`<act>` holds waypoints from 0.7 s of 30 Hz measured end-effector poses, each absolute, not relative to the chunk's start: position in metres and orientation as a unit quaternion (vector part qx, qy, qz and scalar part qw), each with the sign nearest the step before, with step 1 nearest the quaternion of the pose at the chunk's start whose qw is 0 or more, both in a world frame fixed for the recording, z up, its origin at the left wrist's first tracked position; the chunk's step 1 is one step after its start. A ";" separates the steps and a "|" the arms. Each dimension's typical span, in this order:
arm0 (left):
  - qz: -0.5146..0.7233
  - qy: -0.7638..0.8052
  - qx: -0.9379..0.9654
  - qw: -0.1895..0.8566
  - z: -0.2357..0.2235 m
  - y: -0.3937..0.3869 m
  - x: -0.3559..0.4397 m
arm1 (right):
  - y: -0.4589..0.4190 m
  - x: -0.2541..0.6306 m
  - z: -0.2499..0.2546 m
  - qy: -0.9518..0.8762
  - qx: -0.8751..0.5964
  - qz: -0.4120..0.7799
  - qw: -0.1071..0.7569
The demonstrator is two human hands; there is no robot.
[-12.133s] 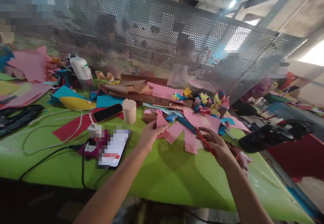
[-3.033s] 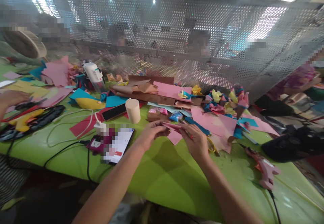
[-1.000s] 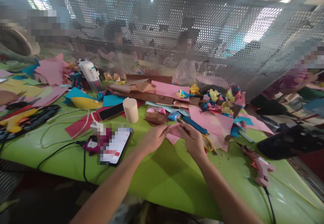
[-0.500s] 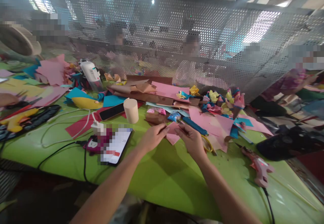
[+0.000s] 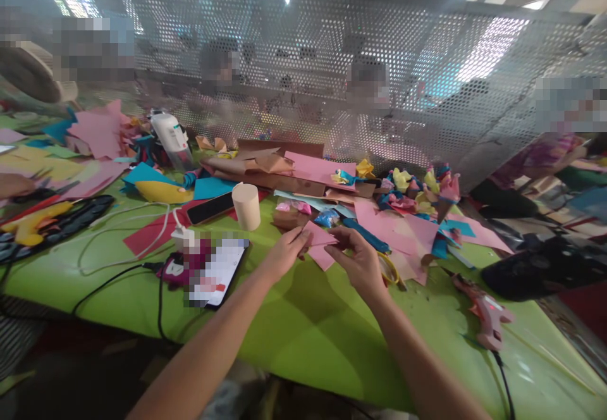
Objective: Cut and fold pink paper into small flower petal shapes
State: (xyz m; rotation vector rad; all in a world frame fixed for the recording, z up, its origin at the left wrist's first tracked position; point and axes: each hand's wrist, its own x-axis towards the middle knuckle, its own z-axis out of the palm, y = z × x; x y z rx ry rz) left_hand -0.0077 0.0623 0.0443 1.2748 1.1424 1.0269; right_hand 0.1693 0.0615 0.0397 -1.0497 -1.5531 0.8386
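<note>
Between my two hands is a folded piece of pink paper [image 5: 320, 235], held above the green table [image 5: 294, 344]. My left hand [image 5: 290, 250] pinches its left side with thumb and fingers. On the right edge, my right hand [image 5: 356, 257] has its thumb and fingertips closed on the paper. A lower flap of the pink sheet hangs below the fold. Just beyond the hands lie a small pink packet [image 5: 300, 207] and a blue packet [image 5: 328, 218]. Yellow-handled scissors [image 5: 389, 269] rest beside my right hand.
A beige paper cylinder [image 5: 246, 207] stands left of my hands, near a dark phone [image 5: 212, 208] and a lit phone [image 5: 222, 274]. A pink glue gun [image 5: 488, 312] with a cord lies at right. Coloured paper sheets [image 5: 317, 168] line the back, before a perforated metal screen [image 5: 294, 78].
The pink paper has been tilted so that a folded upper edge now shows wider between the hands. My right fingers have shifted slightly along its right edge.
</note>
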 end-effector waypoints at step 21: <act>0.432 0.460 0.597 0.495 0.041 0.064 -0.008 | 0.062 0.174 0.039 -0.623 -0.428 0.401 0.517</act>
